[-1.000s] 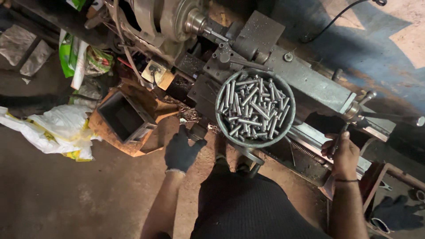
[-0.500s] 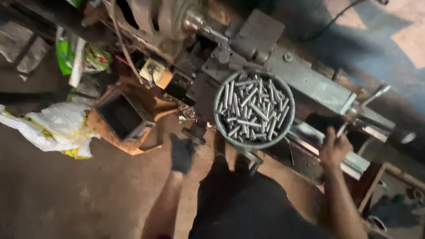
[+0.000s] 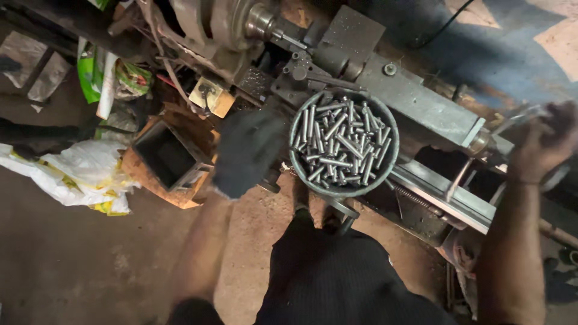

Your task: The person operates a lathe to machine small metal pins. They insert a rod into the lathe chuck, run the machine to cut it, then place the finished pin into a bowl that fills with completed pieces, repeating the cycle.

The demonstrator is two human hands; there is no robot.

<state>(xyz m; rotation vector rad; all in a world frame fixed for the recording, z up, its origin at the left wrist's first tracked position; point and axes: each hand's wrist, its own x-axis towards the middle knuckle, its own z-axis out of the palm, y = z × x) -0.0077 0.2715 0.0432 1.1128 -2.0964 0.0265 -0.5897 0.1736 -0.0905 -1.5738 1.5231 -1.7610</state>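
Right grip (image 3: 542, 141) closed on lathe handle (image 3: 522, 114), gloved left grip (image 3: 247, 153) blurred, state unclear, beside bowl of pins (image 3: 343, 143)

Open square metal box (image 3: 165, 157) on the dirt floor (image 3: 72, 265), just beside crumpled white plastic sacking (image 3: 75, 171). Farther up, green packaging (image 3: 90, 75) and a small tan block (image 3: 211, 96) among clutter.

A round grey metal bowl (image 3: 343, 144), heaped with short silvery steel pins (image 3: 340, 141) lying criss-cross, sits upright on the lathe, with the blurred, dark-gloved left hand (image 3: 247, 153) just at its nine o'clock and the bare right hand (image 3: 542, 141) well off at three o'clock.
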